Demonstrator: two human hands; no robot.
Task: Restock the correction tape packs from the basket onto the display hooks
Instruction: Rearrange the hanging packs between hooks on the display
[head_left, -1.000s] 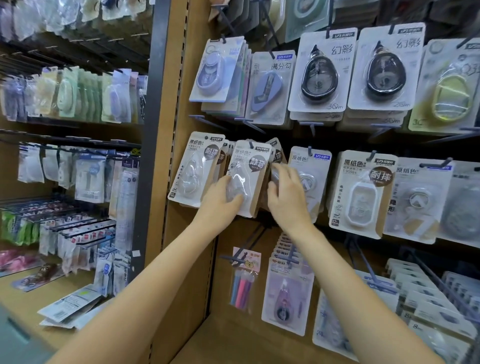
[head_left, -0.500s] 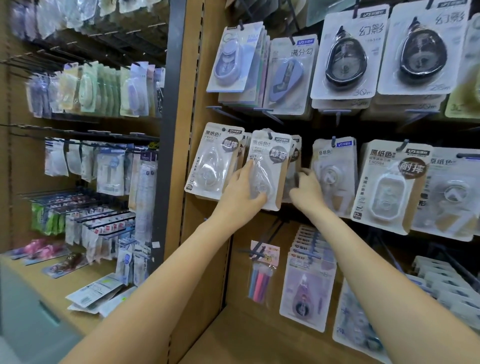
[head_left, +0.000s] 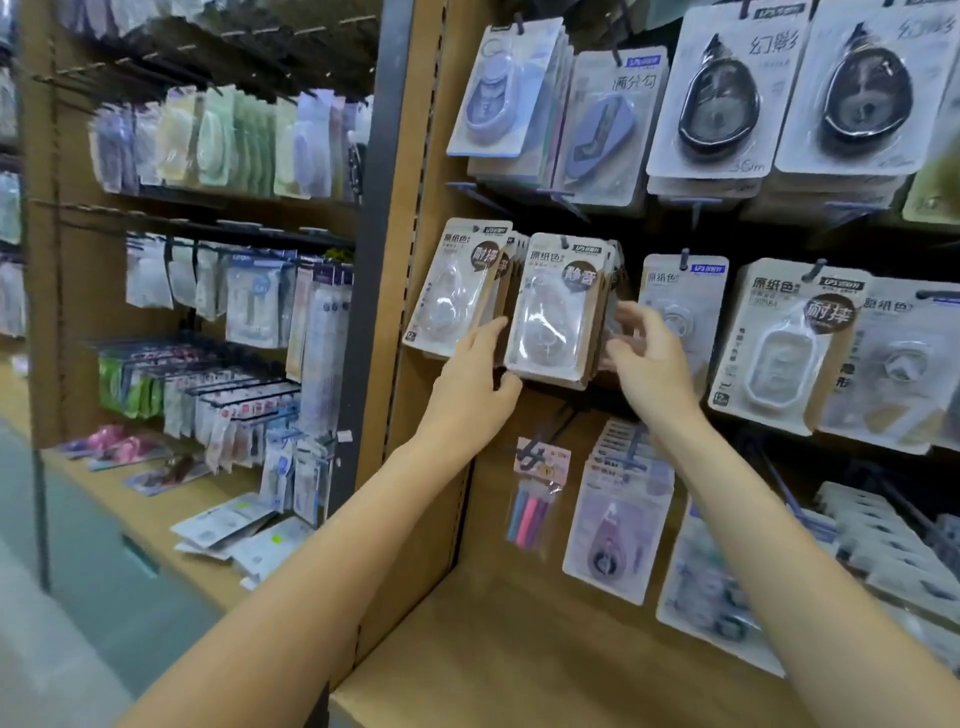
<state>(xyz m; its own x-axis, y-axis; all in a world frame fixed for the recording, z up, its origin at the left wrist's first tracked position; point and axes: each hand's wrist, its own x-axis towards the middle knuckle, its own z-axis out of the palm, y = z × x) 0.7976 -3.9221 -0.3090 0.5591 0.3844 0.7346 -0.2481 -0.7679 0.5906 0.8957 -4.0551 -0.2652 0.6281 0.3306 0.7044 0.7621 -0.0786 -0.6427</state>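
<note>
Both hands are up at the middle row of the pegboard, working the stack of correction tape packs (head_left: 558, 312) that hangs on its display hook (head_left: 563, 242). The left hand (head_left: 475, 387) cups the stack's lower left corner, thumb under the bottom edge and fingers behind the front card, so its grip is curled around the packs. The right hand (head_left: 649, 358) sits at the stack's right side with fingers loosely spread; they reach toward the cards behind the front one, but I honestly can't tell if they pinch anything or just touch. No basket in view at all, so the supply is somewhere off camera.

What I'd worry about from here:

- The stack looks pretty full and tilts a bit to the left. Nudge it forward too far and the front pack could slide off the hook tip and drop onto the wooden shelf (head_left: 545, 660) below.
- The neighbouring stack (head_left: 457, 291) on the left is touching or nearly touching this one. If the left hand pushes sideways, those cards could swing and snag.
- The hang holes are small cardboard cutouts. Pulling down while straightening could tear one, and then that pack won't hang.
- Letting go with both hands at once could let the cards fan out crooked.

My guess is this is the tidy-up bit after hanging.
</note>
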